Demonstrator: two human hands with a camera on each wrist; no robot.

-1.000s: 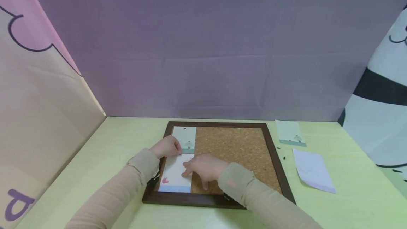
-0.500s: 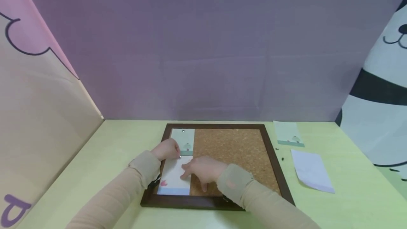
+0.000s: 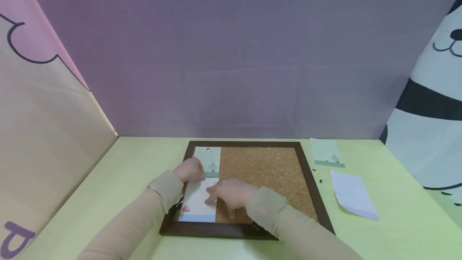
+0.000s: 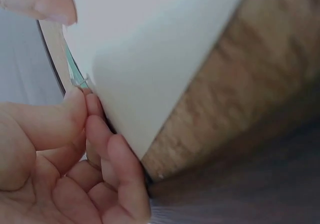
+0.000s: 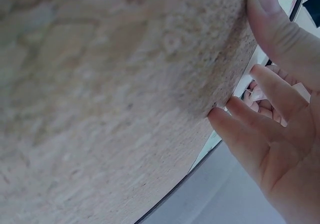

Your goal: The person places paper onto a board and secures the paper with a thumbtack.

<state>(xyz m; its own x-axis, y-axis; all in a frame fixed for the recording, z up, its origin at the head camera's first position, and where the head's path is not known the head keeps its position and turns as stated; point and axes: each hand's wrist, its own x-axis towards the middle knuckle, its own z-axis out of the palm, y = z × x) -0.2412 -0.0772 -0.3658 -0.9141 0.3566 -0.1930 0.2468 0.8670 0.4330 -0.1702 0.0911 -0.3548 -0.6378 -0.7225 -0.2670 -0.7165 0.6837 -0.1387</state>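
My left hand (image 3: 190,169) pinches a small metal thumbtack (image 4: 84,80) between thumb and finger, its thin point facing the paper in the left wrist view. Under that hand is the top edge of a white sheet (image 3: 196,200) with a red figure and blue bottom band, lying on the cork board (image 3: 265,171). My right hand (image 3: 234,192) has its fingers spread and fairly straight, resting on the sheet's right side and the cork. Above the white sheet lies a pale green sheet (image 3: 208,156) with a tack (image 3: 208,149) near its top.
A dark wooden frame (image 3: 216,230) borders the board. Right of it on the table (image 3: 400,183) lie another green-banded sheet (image 3: 326,150), a white sheet with a curled edge (image 3: 353,193), and two tiny tacks (image 3: 314,169). A purple backdrop (image 3: 245,59) stands behind.
The view has shifted slightly, so the board sits a little lower. Both hands keep nearly the same place on the sheet. The tack glint at my left fingertips has become hard to see.
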